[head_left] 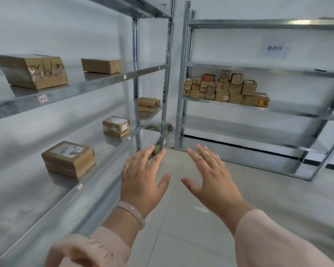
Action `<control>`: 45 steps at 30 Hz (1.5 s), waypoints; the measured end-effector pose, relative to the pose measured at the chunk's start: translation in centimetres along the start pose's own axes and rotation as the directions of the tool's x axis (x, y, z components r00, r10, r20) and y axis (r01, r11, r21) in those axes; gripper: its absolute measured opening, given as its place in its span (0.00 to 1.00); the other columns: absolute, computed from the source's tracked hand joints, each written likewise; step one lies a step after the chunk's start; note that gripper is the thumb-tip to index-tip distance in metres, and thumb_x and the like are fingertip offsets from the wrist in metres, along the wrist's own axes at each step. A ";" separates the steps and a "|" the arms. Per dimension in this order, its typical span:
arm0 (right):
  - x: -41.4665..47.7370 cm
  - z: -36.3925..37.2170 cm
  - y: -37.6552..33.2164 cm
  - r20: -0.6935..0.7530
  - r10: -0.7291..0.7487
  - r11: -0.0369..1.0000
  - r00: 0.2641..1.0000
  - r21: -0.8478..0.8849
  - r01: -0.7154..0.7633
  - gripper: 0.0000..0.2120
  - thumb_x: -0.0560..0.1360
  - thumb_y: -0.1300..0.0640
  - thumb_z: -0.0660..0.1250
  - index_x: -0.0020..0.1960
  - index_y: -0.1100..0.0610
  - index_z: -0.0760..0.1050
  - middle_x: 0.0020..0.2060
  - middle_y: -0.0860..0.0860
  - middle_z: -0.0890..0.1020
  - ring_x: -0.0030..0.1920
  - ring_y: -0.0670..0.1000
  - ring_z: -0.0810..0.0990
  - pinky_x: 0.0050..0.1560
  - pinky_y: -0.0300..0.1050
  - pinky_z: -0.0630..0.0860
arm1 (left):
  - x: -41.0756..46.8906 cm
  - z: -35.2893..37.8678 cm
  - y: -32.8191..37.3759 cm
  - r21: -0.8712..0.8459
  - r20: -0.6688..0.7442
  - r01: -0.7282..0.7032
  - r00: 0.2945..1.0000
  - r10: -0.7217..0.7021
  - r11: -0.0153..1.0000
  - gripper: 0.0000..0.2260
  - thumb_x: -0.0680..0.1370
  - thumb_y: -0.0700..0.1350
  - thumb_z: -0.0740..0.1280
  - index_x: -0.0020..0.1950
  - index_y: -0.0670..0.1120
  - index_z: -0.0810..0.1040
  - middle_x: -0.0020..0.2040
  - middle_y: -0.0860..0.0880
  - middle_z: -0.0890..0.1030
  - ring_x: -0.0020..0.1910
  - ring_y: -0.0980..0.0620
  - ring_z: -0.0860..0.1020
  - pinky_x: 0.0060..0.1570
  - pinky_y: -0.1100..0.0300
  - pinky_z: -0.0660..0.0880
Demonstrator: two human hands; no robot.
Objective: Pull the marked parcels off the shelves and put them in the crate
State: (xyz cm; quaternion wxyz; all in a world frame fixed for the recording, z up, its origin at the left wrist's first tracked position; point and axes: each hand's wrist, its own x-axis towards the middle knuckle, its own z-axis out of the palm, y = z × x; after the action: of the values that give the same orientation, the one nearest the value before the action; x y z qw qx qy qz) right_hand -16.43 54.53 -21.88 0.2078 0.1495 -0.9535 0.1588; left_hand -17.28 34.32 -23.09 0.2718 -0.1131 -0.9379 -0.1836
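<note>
My left hand point(143, 180) and my right hand point(210, 178) are held out in front of me over the floor, both empty with fingers spread. On the metal rack point(104, 78) to my left, a brown parcel with writing on its tape point(32, 71) and a flatter one point(101, 65) sit on the upper shelf. Below them lie a labelled parcel point(68, 158), a smaller taped one point(116, 126) and a printed box point(148, 104). No crate is in view.
A second metal rack point(258, 110) stands against the back wall with a pile of several small boxes point(226, 89) on one shelf and a paper sign point(274, 49) above. Pale tiled floor point(191, 218) lies between the racks. Some bundled stuff point(167, 130) sits in the corner.
</note>
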 end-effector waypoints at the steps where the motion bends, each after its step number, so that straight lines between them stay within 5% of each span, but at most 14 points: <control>1: 1.4 0.7 0.7 0.004 0.012 1.000 1.000 -0.009 -0.012 0.36 0.74 0.35 0.59 0.77 0.42 0.49 0.78 0.45 0.52 0.77 0.46 0.46 0.76 0.46 0.42 | 1.5 1.0 -0.6 -0.006 0.002 -0.003 1.000 0.003 1.000 0.28 0.74 0.60 0.62 0.73 0.54 0.68 0.73 0.49 0.69 0.72 0.45 0.66 0.70 0.44 0.62; 22: 28.1 12.9 14.0 0.008 0.119 0.993 0.993 0.006 -0.119 0.37 0.74 0.35 0.59 0.77 0.41 0.48 0.78 0.44 0.50 0.77 0.45 0.44 0.76 0.45 0.42 | 28.9 18.5 -10.1 -0.034 0.035 -0.057 0.998 0.058 0.998 0.27 0.75 0.61 0.62 0.73 0.56 0.66 0.73 0.49 0.68 0.73 0.46 0.65 0.69 0.44 0.63; 36: 48.1 17.0 30.4 0.034 -0.019 0.990 0.999 0.139 0.014 0.35 0.74 0.36 0.61 0.77 0.41 0.51 0.77 0.44 0.54 0.77 0.46 0.48 0.75 0.43 0.45 | 47.1 30.6 -8.7 0.032 0.031 0.184 0.982 -0.185 0.982 0.28 0.76 0.61 0.62 0.75 0.60 0.61 0.77 0.54 0.60 0.75 0.51 0.57 0.72 0.44 0.60; 45: 57.3 25.2 35.0 0.181 -0.108 0.980 0.978 0.185 0.074 0.36 0.74 0.35 0.61 0.77 0.41 0.49 0.77 0.46 0.54 0.77 0.46 0.50 0.76 0.44 0.45 | 54.5 38.0 -13.7 0.067 0.067 0.298 0.951 -0.302 0.952 0.28 0.76 0.61 0.62 0.75 0.60 0.61 0.77 0.53 0.61 0.75 0.49 0.59 0.72 0.48 0.61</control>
State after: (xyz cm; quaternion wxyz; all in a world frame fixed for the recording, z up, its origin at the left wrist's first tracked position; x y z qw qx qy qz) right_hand -87.28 64.43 -26.63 0.1087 0.2254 -0.9432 0.2185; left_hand -84.35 43.46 -26.75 0.2076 0.0313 -0.9587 -0.1921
